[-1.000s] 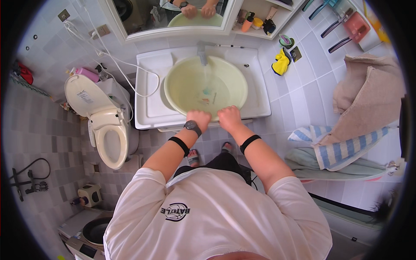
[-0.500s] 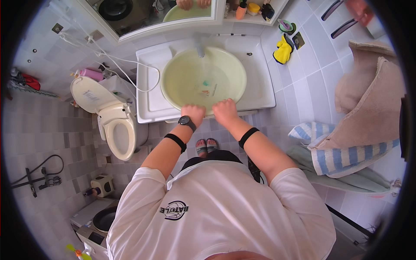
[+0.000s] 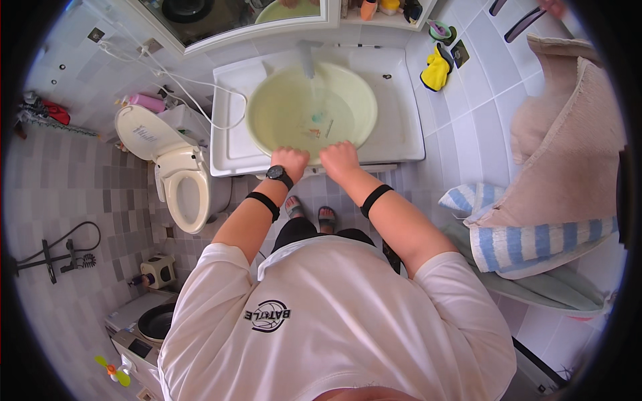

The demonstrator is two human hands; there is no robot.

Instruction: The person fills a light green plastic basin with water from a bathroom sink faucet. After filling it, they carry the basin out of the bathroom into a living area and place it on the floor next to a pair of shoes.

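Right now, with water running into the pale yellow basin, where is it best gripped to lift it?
Probably by the rim of the basin at opposite sides, not the near edge where the left hand and right hand rest; it is wide, round and holds water.

Pale green basin point(image 3: 281, 127) in white sink point(image 3: 401, 127).

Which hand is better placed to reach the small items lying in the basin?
Marginally the right hand. Both it and the left hand grip the near rim of the pale yellow basin, but the small items in the water lie roughly straight ahead of the right hand.
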